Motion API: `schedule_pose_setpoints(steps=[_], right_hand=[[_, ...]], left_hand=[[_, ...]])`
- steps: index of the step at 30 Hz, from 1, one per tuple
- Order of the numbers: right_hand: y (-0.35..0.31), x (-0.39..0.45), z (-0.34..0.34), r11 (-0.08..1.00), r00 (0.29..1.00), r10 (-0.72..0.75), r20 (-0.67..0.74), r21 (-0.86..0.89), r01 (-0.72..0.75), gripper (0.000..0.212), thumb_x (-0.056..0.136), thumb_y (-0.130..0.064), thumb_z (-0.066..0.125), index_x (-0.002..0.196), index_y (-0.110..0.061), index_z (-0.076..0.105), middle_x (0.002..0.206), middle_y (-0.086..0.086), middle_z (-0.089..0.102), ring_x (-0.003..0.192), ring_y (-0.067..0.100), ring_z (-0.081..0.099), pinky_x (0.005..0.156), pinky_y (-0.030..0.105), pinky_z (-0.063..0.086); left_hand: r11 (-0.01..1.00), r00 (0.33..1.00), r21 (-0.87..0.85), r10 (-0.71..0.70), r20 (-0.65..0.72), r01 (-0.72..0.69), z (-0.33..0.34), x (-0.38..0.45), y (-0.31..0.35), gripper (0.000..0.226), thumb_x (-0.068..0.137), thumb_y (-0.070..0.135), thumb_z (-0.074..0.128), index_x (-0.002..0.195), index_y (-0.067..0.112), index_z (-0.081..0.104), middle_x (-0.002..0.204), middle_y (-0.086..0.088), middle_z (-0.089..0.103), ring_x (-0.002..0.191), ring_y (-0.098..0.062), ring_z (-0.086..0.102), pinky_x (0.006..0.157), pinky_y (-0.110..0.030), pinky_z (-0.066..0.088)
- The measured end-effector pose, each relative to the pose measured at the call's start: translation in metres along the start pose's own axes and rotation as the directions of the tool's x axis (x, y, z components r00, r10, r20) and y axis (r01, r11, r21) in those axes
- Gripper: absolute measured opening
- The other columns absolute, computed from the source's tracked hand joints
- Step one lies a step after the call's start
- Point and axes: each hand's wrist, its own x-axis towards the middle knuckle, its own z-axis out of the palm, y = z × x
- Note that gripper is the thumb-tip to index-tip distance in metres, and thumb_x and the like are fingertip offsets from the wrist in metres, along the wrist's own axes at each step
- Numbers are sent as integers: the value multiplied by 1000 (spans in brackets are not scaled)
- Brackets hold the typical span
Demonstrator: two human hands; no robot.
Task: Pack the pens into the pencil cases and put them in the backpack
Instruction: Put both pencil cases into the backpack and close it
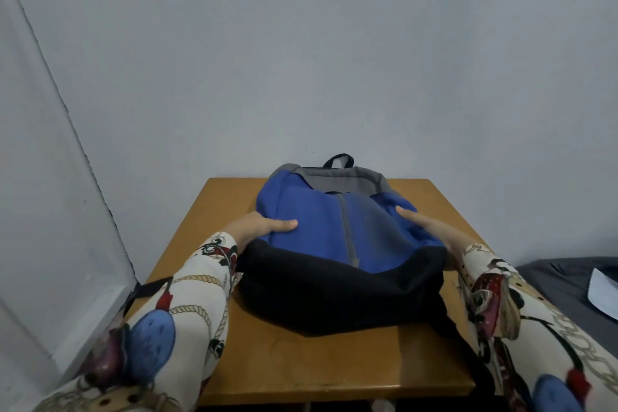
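A backpack (334, 237) lies flat on the wooden table (301, 361). It has a blue front, a black bottom, a grey top and a black carry loop, and its front zipper is closed. My left hand (257, 227) holds its left side, thumb on the blue fabric and fingers hidden under the edge. On the opposite side my right hand (431, 231) grips it the same way, thumb lying along the top. No pens or pencil cases are in view.
The table stands against a pale wall, with a corner wall close on the left. A black strap (147, 289) hangs off the table's left edge. At the right a grey bed (568, 278) carries a white sheet (602, 291).
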Motion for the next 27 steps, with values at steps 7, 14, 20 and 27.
schedule_pose_setpoints(steps=[7, 14, 20, 27], right_hand=[[2, 33, -4, 959, 999, 46, -9, -280, -47, 95, 61, -57, 88, 138, -12, 55, 138, 8, 55, 121, 22, 56, 103, 40, 46], [3, 22, 13, 957, 992, 67, 103, -287, -35, 61, 74, -41, 79, 123, -9, 65, 128, 5, 64, 118, 23, 60, 104, 38, 45], [-5, 19, 30, 837, 990, -81, 117, -531, 131, 101, 49, -61, 91, 123, 2, 64, 122, 15, 68, 110, 31, 65, 100, 43, 51], [-8, 2, 31, 863, 895, -434, 106, -235, 447, 61, 61, -13, 90, 118, -8, 67, 113, 5, 73, 94, 20, 73, 71, 30, 60]], left_hand=[[992, 997, -105, -73, 31, 76, -7, 6, -8, 100, 32, 41, 99, 118, 5, 62, 116, -11, 68, 103, -33, 66, 96, -46, 51], [936, 983, -315, -113, 146, 154, 1, -6, -16, 57, 66, 23, 84, 115, 3, 62, 109, -15, 71, 102, -35, 65, 90, -44, 51], [919, 989, -387, 117, 88, -74, 7, -13, -21, 97, 41, 24, 92, 130, 9, 54, 118, -8, 69, 104, -30, 67, 85, -42, 54], [867, 943, -407, 331, 42, -286, -1, -30, 7, 90, 47, 11, 89, 130, 13, 55, 119, -5, 69, 105, -28, 67, 90, -44, 53]])
